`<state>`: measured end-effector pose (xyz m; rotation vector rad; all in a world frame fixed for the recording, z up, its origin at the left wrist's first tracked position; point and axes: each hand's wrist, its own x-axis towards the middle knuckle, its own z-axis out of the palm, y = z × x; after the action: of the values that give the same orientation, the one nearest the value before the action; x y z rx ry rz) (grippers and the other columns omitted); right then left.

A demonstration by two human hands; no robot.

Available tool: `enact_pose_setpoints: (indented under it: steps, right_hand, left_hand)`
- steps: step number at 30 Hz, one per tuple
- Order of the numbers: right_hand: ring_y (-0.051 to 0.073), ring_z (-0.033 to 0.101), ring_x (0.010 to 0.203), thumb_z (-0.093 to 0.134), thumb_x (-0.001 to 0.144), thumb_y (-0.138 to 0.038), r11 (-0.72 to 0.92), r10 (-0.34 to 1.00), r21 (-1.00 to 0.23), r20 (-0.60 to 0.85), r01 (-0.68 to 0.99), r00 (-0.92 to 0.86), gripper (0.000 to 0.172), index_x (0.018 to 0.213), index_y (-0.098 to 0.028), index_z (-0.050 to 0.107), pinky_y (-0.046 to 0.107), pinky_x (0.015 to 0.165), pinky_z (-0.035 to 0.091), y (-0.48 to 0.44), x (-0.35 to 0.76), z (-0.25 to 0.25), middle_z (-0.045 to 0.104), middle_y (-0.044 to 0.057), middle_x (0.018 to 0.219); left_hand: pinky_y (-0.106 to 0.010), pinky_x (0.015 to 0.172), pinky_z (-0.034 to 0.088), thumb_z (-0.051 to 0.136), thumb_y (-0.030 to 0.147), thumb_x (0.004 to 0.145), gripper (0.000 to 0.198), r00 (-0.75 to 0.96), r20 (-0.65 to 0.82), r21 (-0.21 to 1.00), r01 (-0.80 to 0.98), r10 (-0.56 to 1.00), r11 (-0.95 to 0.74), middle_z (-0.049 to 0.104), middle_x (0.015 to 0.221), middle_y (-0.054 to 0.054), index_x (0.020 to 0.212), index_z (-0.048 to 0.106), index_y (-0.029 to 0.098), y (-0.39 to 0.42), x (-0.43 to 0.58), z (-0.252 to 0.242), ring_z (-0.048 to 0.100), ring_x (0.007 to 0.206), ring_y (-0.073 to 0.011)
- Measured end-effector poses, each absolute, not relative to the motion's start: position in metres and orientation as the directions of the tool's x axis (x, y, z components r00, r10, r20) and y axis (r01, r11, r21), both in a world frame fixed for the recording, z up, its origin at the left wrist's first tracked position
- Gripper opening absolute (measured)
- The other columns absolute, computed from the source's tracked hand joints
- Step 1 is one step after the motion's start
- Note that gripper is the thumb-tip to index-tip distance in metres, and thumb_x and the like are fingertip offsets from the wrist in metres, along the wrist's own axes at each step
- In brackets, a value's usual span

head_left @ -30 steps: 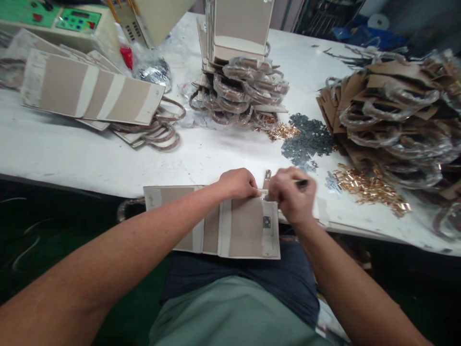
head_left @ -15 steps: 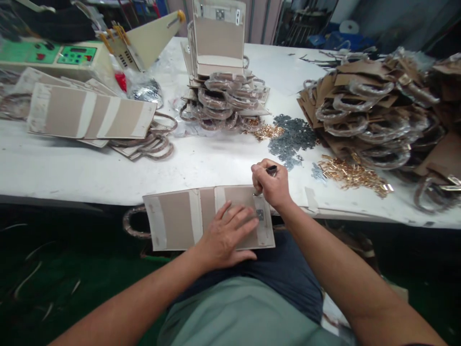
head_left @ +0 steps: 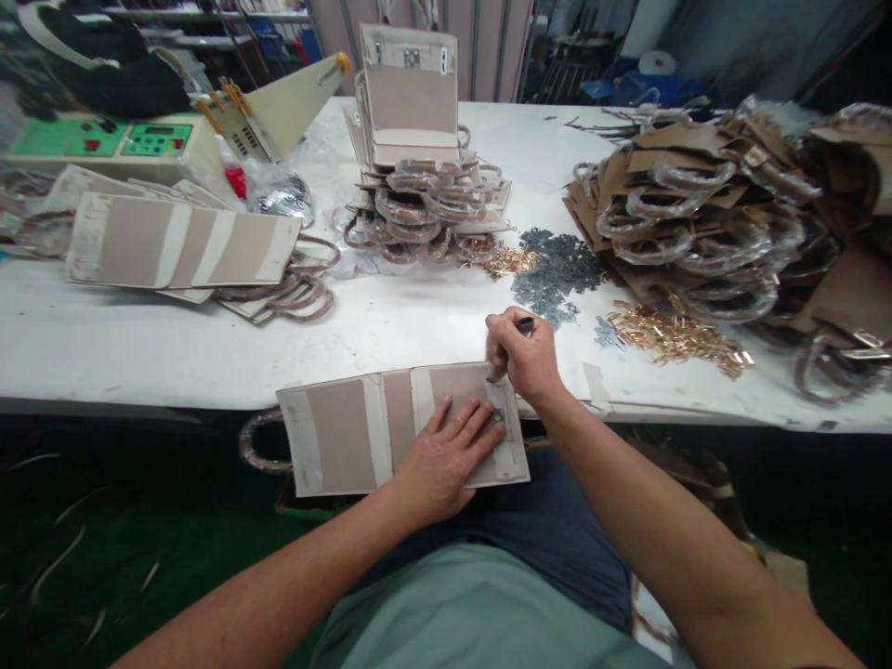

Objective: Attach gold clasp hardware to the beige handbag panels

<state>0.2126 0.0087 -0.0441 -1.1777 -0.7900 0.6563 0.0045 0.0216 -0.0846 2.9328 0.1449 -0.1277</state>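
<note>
A beige bag panel with pale cross strips rests over my lap at the table's front edge. A plastic-wrapped handle sticks out from its left side. My left hand lies flat on the panel's right half, fingers stretched out. Close to its fingertips is a small square metal plate set in the panel. My right hand is closed round a dark-handled tool; the tool's tip meets the panel near its upper right corner. Fingers hide most of the tool, so its exact kind is unclear.
Flat bag panels lie stacked at left beside a green-fronted machine. Behind stands a pile of wrapped handles. Grey metal pieces and gold fittings are heaped before brown bags at right.
My left hand has shifted slightly on the panel, its thumb now tucked in. The tool tip stays near the same corner. The view has tilted up a little.
</note>
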Motion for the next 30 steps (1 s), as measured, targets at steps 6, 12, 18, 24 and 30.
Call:
enact_pose_setpoints:
  steps: [6, 12, 18, 24, 30]
  right_hand:
    - [0.010, 0.040, 0.039, 0.080, 0.086, -0.037, 0.366, 0.747, -0.903, 0.140, -0.226, 0.650, 0.041, 0.065, -0.025, 0.047, 0.025, 0.039, 0.033, -0.023, 0.219, -0.038, 0.046, -0.007, 0.052]
    - [0.009, 0.039, 0.039, 0.079, 0.086, -0.037, 0.347, 0.740, -0.905, 0.103, -0.246, 0.664, 0.041, 0.064, -0.024, 0.047, 0.025, 0.040, 0.034, -0.038, 0.217, -0.040, 0.045, -0.008, 0.052]
    - [0.009, 0.041, 0.039, 0.081, 0.085, -0.038, 0.364, 0.754, -0.886, 0.101, -0.286, 0.648, 0.043, 0.063, -0.023, 0.047, 0.025, 0.039, 0.033, -0.028, 0.210, -0.043, 0.046, -0.007, 0.053]
    - [0.009, 0.039, 0.038, 0.082, 0.083, -0.036, 0.351, 0.752, -0.887, 0.075, -0.301, 0.655, 0.044, 0.062, -0.023, 0.046, 0.024, 0.038, 0.033, -0.022, 0.208, -0.053, 0.045, -0.008, 0.053]
    - [0.007, 0.035, 0.038, 0.081, 0.081, -0.038, 0.375, 0.717, -0.826, -0.029, -0.421, 0.696, 0.046, 0.063, -0.023, 0.041, 0.022, 0.037, 0.032, -0.020, 0.217, -0.060, 0.038, -0.009, 0.054]
  left_hand:
    - [-0.061, 0.133, 0.007, 0.075, 0.048, 0.081, 0.098, 0.988, -0.107, 0.208, 0.129, 0.109, -0.969, 0.022, 0.177, -0.012, 0.167, 0.033, 0.023, 0.031, 0.006, -0.069, 0.021, 0.163, -0.0381]
    - [-0.060, 0.132, 0.008, 0.077, 0.048, 0.079, 0.099, 0.986, -0.134, 0.206, 0.122, 0.095, -0.971, 0.022, 0.177, -0.014, 0.165, 0.033, 0.024, 0.039, 0.013, -0.067, 0.021, 0.163, -0.0372]
    - [-0.061, 0.132, 0.004, 0.078, 0.045, 0.080, 0.101, 0.988, -0.120, 0.193, 0.118, 0.096, -0.974, 0.020, 0.177, -0.017, 0.166, 0.031, 0.021, 0.035, 0.012, -0.071, 0.018, 0.163, -0.0381]
    - [-0.066, 0.130, 0.010, 0.079, 0.040, 0.078, 0.100, 0.991, -0.113, 0.181, 0.092, 0.072, -0.979, 0.024, 0.175, -0.021, 0.164, 0.033, 0.016, 0.034, 0.013, -0.070, 0.020, 0.162, -0.0415]
    - [-0.067, 0.129, 0.011, 0.078, 0.040, 0.079, 0.098, 0.994, -0.090, 0.176, 0.071, 0.056, -0.982, 0.025, 0.174, -0.022, 0.163, 0.035, 0.015, 0.036, 0.013, -0.075, 0.023, 0.161, -0.0418]
